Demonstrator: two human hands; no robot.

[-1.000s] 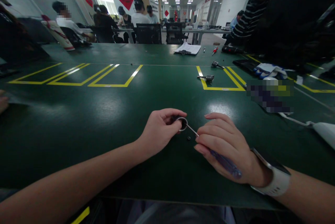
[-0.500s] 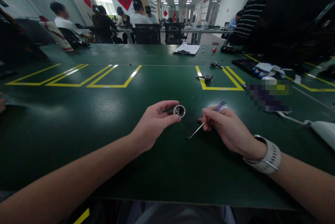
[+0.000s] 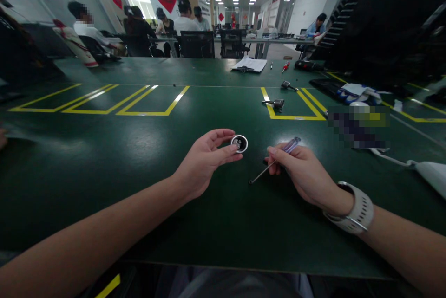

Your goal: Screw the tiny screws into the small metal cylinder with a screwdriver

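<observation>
Between thumb and fingers, my left hand (image 3: 205, 161) holds a small round metal cup-like part (image 3: 239, 144), its bright rim and dark hollow inside facing me. My right hand (image 3: 299, 168) grips a screwdriver (image 3: 291, 145) by its clear purplish handle. The thin shaft points down and left, with a small dark piece, too small to name, at its tip. A gap separates the tip from the round part. Both hands are above the green table (image 3: 146, 223).
Two dark metal parts with shafts (image 3: 275, 103) (image 3: 287, 85) lie by a yellow taped outline. Farther back are a clipboard with papers (image 3: 249, 64) and a red screwdriver (image 3: 285, 66). White-and-blue gloves (image 3: 360, 93) and a white cable (image 3: 390, 158) lie to the right. People sit behind.
My left fingers have shifted and turned the round part slightly, so its opening faces me more. The screwdriver in my right hand has barely moved.
</observation>
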